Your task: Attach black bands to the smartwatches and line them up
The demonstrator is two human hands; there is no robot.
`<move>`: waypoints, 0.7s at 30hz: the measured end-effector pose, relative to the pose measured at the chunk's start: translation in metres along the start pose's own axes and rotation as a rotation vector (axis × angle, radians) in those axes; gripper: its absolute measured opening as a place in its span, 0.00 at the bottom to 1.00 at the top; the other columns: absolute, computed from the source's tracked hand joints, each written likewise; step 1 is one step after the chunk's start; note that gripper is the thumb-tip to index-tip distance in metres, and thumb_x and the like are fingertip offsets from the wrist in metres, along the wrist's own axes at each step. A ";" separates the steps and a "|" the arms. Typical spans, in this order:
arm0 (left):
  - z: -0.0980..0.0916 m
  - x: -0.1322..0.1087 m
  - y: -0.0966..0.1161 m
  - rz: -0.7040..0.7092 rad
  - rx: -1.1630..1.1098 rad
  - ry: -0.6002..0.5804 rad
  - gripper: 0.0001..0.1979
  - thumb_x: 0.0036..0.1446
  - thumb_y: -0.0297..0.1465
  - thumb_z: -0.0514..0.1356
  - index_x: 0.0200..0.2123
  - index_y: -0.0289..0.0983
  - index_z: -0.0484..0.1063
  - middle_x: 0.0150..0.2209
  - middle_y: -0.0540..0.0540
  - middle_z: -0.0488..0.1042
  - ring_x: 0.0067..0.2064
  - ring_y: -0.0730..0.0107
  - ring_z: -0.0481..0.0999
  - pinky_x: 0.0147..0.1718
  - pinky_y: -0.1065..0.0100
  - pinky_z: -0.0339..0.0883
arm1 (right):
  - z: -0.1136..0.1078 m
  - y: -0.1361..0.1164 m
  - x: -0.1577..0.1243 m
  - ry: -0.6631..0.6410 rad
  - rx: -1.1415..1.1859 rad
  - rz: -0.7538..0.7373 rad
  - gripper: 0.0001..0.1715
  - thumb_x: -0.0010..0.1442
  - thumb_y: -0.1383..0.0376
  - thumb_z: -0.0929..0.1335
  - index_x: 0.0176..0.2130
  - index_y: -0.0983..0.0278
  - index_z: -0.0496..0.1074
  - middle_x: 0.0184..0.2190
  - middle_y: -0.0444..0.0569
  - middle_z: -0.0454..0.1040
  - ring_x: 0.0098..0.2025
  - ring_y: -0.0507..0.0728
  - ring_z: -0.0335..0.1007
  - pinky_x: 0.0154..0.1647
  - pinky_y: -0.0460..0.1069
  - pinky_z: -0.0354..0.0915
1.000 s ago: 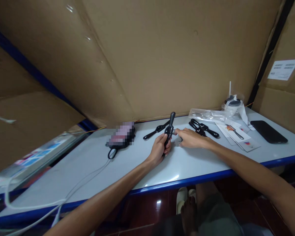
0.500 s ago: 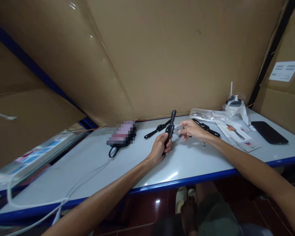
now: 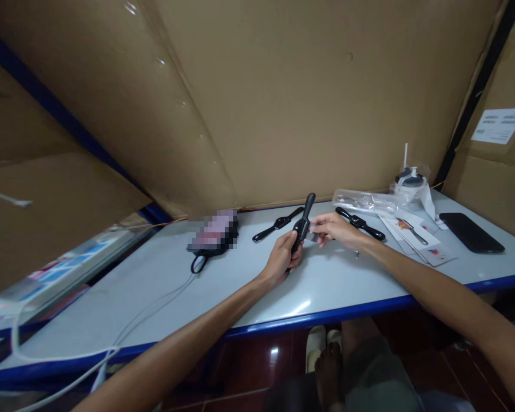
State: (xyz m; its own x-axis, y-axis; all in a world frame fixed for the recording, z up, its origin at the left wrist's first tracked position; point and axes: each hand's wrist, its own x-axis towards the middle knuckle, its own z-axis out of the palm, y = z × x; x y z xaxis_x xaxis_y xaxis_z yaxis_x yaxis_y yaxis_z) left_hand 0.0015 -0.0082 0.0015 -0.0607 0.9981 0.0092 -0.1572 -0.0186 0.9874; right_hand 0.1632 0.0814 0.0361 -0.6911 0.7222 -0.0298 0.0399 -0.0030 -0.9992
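Observation:
A black spokeshave (image 3: 306, 216) is gripped by my left hand (image 3: 282, 256), its upper handle tilted up and to the right. Close beside its middle, my right hand (image 3: 331, 229) pinches a small grey metal blade (image 3: 312, 234), partly hidden by the fingers. I cannot tell whether the blade touches the spokeshave body. Another black spokeshave (image 3: 278, 224) lies on the table behind my left hand. A third black spokeshave (image 3: 360, 224) lies behind my right wrist. A tiny metal part (image 3: 357, 254) shows just below my right forearm.
Printed cards (image 3: 416, 232) and a black phone (image 3: 472, 232) lie on the right of the white table (image 3: 163, 312). Clear plastic packaging (image 3: 363, 200) and a bagged cup (image 3: 409, 183) stand near the cardboard wall (image 3: 292, 109). On the left, a blurred-out device (image 3: 212, 232) trails a cable.
The blade in my right hand has come closer to the spokeshave's middle. The spokeshave in my left hand has tilted slightly further right.

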 end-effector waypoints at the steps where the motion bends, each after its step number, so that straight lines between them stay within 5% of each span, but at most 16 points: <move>1: 0.000 0.000 0.000 0.001 -0.003 0.004 0.22 0.59 0.51 0.61 0.31 0.38 0.63 0.15 0.60 0.56 0.12 0.82 0.49 0.10 0.78 0.43 | 0.001 -0.001 -0.001 -0.002 0.010 0.002 0.04 0.63 0.71 0.69 0.34 0.66 0.73 0.21 0.42 0.70 0.23 0.50 0.68 0.26 0.45 0.71; 12: 0.000 0.000 -0.001 0.008 0.015 0.000 0.24 0.58 0.54 0.61 0.32 0.38 0.64 0.14 0.60 0.56 0.12 0.82 0.48 0.10 0.77 0.44 | -0.001 0.000 0.002 0.019 0.090 0.065 0.08 0.57 0.75 0.70 0.39 0.68 0.78 0.25 0.45 0.74 0.25 0.51 0.68 0.33 0.49 0.71; 21: 0.003 -0.002 0.001 0.044 0.097 -0.036 0.26 0.58 0.57 0.60 0.30 0.38 0.64 0.14 0.59 0.56 0.13 0.82 0.49 0.11 0.77 0.43 | 0.003 -0.001 0.000 0.014 0.175 -0.014 0.09 0.52 0.78 0.68 0.32 0.68 0.74 0.26 0.47 0.77 0.29 0.52 0.73 0.38 0.48 0.72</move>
State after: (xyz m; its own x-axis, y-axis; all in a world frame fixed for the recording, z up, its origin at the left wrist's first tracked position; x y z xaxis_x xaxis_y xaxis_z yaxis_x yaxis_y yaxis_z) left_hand 0.0047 -0.0104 0.0028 -0.0293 0.9980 0.0564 -0.0587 -0.0580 0.9966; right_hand 0.1612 0.0790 0.0372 -0.6806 0.7325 -0.0162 -0.0968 -0.1118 -0.9890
